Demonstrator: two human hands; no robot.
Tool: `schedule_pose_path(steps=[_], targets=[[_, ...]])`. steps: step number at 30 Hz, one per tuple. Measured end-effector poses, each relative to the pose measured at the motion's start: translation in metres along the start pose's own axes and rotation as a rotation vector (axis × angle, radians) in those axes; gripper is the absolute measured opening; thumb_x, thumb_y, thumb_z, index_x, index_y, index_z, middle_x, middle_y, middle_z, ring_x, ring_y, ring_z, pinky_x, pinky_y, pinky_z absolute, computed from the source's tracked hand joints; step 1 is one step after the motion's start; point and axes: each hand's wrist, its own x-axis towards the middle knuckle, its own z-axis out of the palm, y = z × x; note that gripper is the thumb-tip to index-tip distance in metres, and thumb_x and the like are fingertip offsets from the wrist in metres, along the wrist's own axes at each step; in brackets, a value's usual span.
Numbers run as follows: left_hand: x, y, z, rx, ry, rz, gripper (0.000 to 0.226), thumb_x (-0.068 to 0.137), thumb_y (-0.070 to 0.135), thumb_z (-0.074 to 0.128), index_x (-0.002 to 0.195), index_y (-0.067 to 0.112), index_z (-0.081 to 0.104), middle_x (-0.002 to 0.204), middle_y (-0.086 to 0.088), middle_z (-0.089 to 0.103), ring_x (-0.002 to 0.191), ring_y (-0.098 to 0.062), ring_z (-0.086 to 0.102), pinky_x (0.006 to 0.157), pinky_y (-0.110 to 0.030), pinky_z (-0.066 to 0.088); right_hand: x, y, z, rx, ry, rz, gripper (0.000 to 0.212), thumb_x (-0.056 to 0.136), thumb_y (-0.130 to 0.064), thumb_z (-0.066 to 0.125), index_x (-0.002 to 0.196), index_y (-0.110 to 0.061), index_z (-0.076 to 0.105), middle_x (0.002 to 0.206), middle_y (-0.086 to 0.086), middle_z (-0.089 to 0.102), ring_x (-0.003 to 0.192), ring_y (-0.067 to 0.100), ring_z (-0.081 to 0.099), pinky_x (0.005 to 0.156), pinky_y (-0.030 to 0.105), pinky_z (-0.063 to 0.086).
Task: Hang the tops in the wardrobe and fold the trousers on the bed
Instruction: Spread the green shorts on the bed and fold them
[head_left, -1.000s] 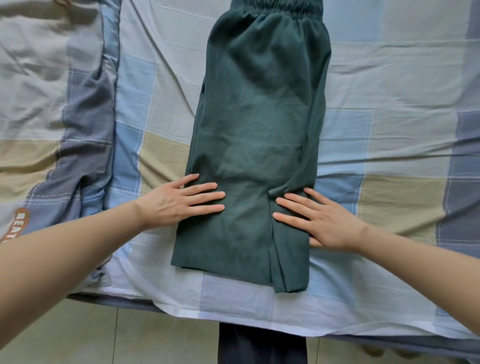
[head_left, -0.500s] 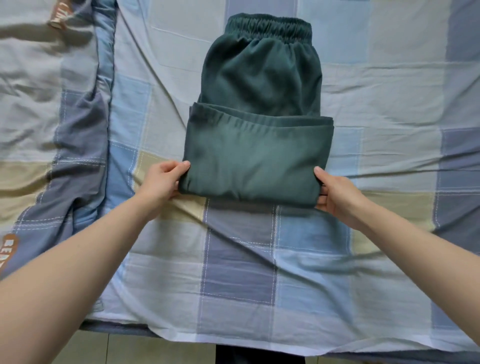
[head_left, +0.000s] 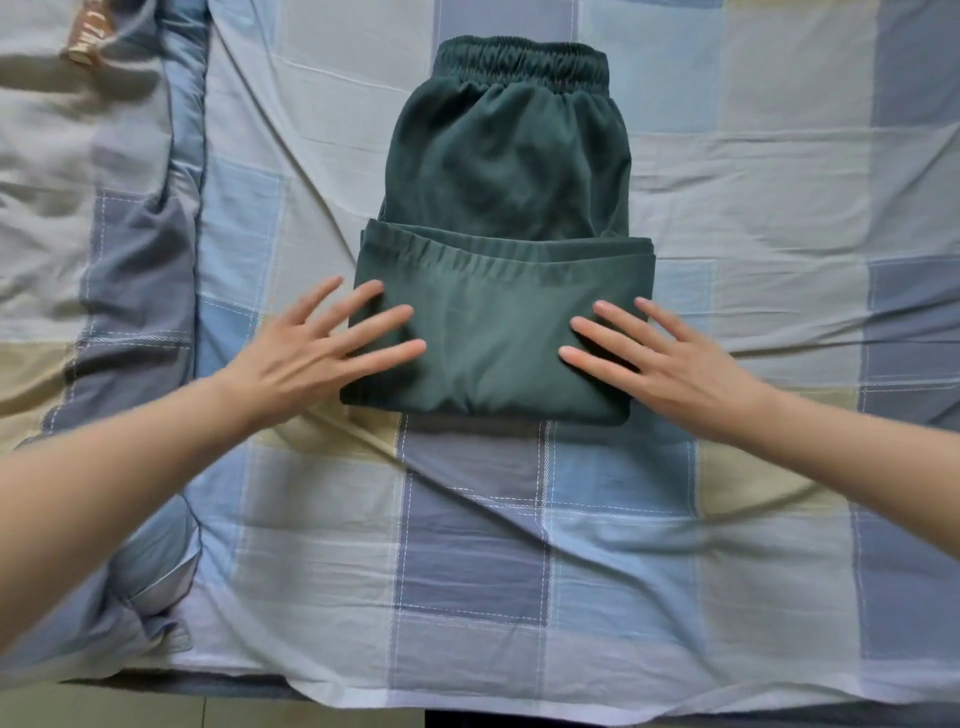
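From the head view, looking down over the bed (head_left: 519, 545) with its checked sheet of blue, grey, cream and white squares, a pair of dark green trousers (head_left: 504, 249) lies in the middle, folded up on itself: the leg end is doubled over onto the upper part, leaving the gathered elastic waistband at the far end uncovered. The left hand (head_left: 311, 358) lies flat, fingers spread and straight, its fingertips resting on the left edge of the folded layer; its grip holds nothing. The right hand (head_left: 670, 364) does the same on the right side, fingers straight and fanned across the fabric, nothing held. Both bare forearms reach in from the near corners. Along the left side a rumpled duvet (head_left: 104, 234) in the same checked pattern lies bunched, just beside the trousers' stretch of sheet.
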Motion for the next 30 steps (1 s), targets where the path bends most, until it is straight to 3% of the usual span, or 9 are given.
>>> schedule_pose_path(steps=[3, 6, 11, 15, 17, 23, 27, 29, 30], targets=[[0.031, -0.024, 0.008, 0.158, -0.038, 0.225, 0.073, 0.089, -0.003, 0.032, 0.153, 0.03, 0.022, 0.16, -0.004, 0.027, 0.144, -0.038, 0.028, 0.117, -0.057, 0.022, 0.023, 0.028, 0.014, -0.077, -0.008, -0.074, 0.061, 0.096, -0.002, 0.014, 0.15, -0.023, 0.03, 0.152, 0.009, 0.036, 0.14, 0.032, 0.034, 0.115, 0.047, 0.028], [0.058, -0.049, 0.014, 0.152, -0.069, 0.362, 0.074, 0.091, -0.001, 0.035, 0.155, 0.029, 0.013, 0.162, -0.003, 0.019, 0.148, -0.034, 0.017, 0.119, -0.054, 0.014, 0.038, 0.045, 0.026, -0.123, -0.032, -0.146, 0.062, 0.094, -0.004, 0.022, 0.153, -0.023, 0.022, 0.154, 0.01, 0.033, 0.142, 0.033, 0.03, 0.116, 0.048, 0.024], [0.067, -0.071, 0.023, 0.118, -0.075, 0.335, 0.069, 0.095, 0.007, 0.036, 0.155, 0.029, 0.011, 0.163, -0.003, 0.012, 0.149, -0.03, 0.014, 0.12, -0.049, 0.014, 0.049, 0.047, 0.036, -0.046, -0.055, -0.165, 0.062, 0.093, -0.008, 0.028, 0.153, -0.024, 0.022, 0.155, 0.01, 0.031, 0.142, 0.035, 0.029, 0.115, 0.049, 0.025], [0.064, -0.059, 0.032, 0.115, -0.095, 0.295, 0.069, 0.096, 0.015, 0.031, 0.156, 0.032, 0.002, 0.164, -0.001, 0.001, 0.15, -0.031, 0.008, 0.121, -0.049, 0.008, 0.047, 0.046, 0.036, 0.022, -0.066, -0.159, 0.074, 0.084, -0.016, 0.049, 0.152, -0.027, 0.022, 0.156, 0.009, 0.028, 0.145, 0.033, 0.023, 0.118, 0.048, 0.018], [0.058, -0.054, 0.028, 0.097, -0.08, 0.314, 0.073, 0.093, 0.01, 0.033, 0.156, 0.033, 0.004, 0.165, 0.0, 0.004, 0.15, -0.033, 0.008, 0.121, -0.051, 0.007, 0.044, 0.045, 0.031, 0.045, -0.085, -0.202, 0.076, 0.082, -0.017, 0.051, 0.152, -0.029, 0.023, 0.156, 0.009, 0.028, 0.145, 0.033, 0.023, 0.119, 0.048, 0.015], [0.024, 0.012, -0.007, -0.067, -0.153, 0.436, 0.061, 0.092, 0.018, 0.032, 0.151, 0.032, 0.031, 0.158, -0.001, 0.031, 0.144, -0.035, 0.028, 0.116, -0.053, 0.027, -0.001, 0.008, 0.005, 0.153, -0.212, -0.344, 0.07, 0.086, -0.011, 0.032, 0.152, -0.031, 0.022, 0.157, 0.009, 0.026, 0.145, 0.033, 0.02, 0.116, 0.052, 0.021], [-0.027, 0.068, -0.032, -0.34, -0.209, 0.523, 0.063, 0.091, 0.019, 0.036, 0.151, 0.037, 0.03, 0.156, 0.004, 0.035, 0.143, -0.024, 0.033, 0.114, -0.046, 0.032, -0.038, -0.043, -0.018, 0.529, -0.454, -0.449, 0.078, 0.087, -0.013, 0.042, 0.151, -0.043, 0.011, 0.161, -0.004, 0.012, 0.149, 0.016, 0.0, 0.121, 0.04, 0.004], [-0.037, 0.092, -0.038, -0.542, -0.314, 0.447, 0.064, 0.095, 0.021, 0.039, 0.152, 0.043, 0.021, 0.16, 0.013, 0.023, 0.147, -0.009, 0.022, 0.12, -0.034, 0.023, -0.052, -0.055, -0.028, 0.914, -0.564, -0.354, 0.068, 0.091, -0.016, 0.049, 0.147, -0.048, 0.025, 0.157, -0.017, 0.022, 0.146, -0.001, 0.005, 0.12, 0.027, 0.002], [-0.044, 0.099, -0.036, -0.749, -0.426, 0.348, 0.062, 0.097, 0.027, 0.043, 0.153, 0.041, 0.021, 0.161, 0.015, 0.019, 0.148, -0.003, 0.016, 0.122, -0.027, 0.015, -0.056, -0.055, -0.033, 1.155, -0.578, -0.228, 0.058, 0.092, -0.016, 0.051, 0.141, -0.045, 0.04, 0.151, -0.02, 0.034, 0.142, -0.006, 0.017, 0.118, 0.022, 0.009]])
